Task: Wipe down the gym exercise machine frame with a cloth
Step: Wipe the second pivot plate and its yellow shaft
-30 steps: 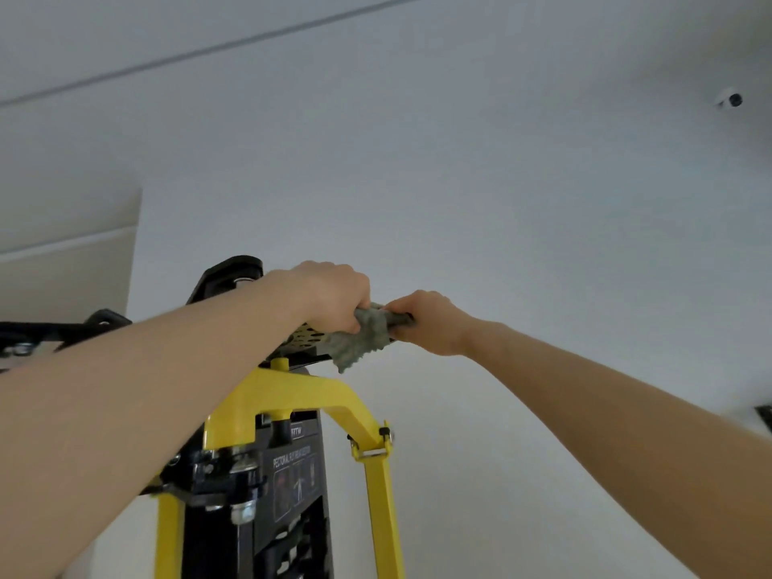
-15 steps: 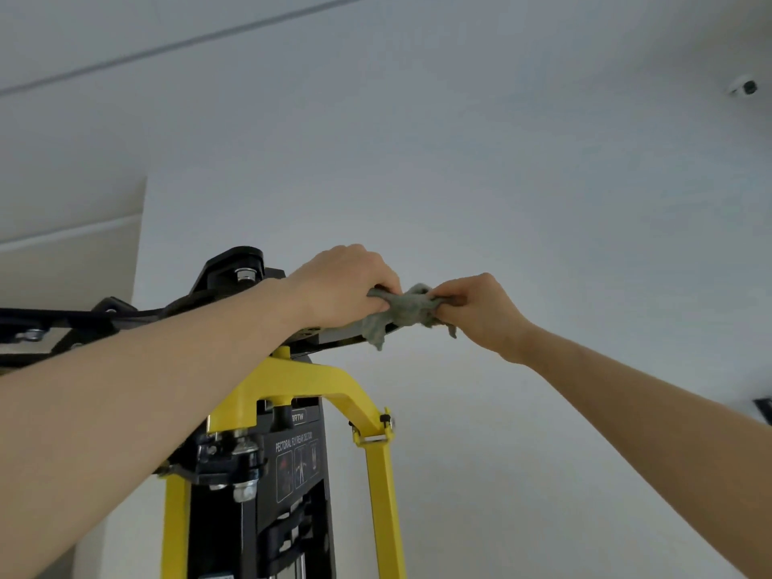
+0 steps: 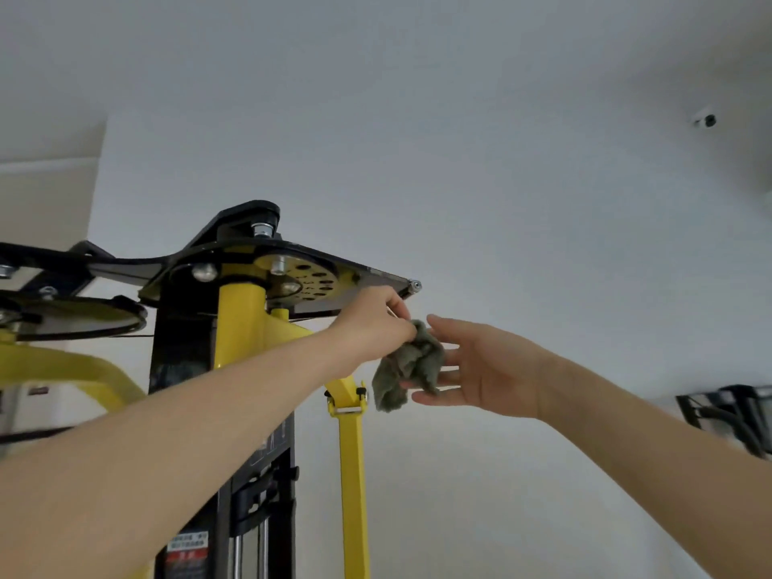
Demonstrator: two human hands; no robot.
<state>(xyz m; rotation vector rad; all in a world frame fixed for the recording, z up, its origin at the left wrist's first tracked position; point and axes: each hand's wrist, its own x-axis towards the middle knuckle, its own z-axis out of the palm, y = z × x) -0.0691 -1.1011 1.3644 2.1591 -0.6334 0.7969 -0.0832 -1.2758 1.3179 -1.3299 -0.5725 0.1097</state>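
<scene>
- The left hand (image 3: pixel 376 323) pinches the top of a crumpled grey-green cloth (image 3: pixel 407 365) in curled fingers. The right hand (image 3: pixel 484 369) is spread flat against its hanging folds and grips nothing.
- The cloth hangs off the yellow-and-black steel machine frame (image 3: pixel 240 323), just below the corner of its black top plate (image 3: pixel 367 277).
- Likely mid-task, between strokes: the slanted yellow strut (image 3: pixel 353 474) and the lower frame probably remain.
</scene>
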